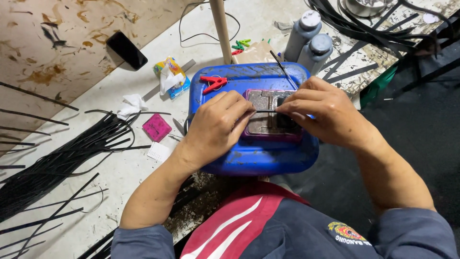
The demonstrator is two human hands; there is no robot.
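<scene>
a thin black strip (265, 111) is held taut across a metal jig (268, 112) on a blue plastic container (249, 156).
the strip is pinched at each end, left hand (218, 125) and right hand (320, 111) grips pressed together; it is best kept straight and level over the jig. a red clamp (212, 83), grey bottles (309, 41), a phone (127, 50) and loose black strips (62, 158) lie on the stained counter (120, 177).

Hands (273, 120) at centre cover both ends of the thin black strip (265, 111) and much of the metal block (268, 108). Strip bundle (48, 163) cut off at left edge.
</scene>
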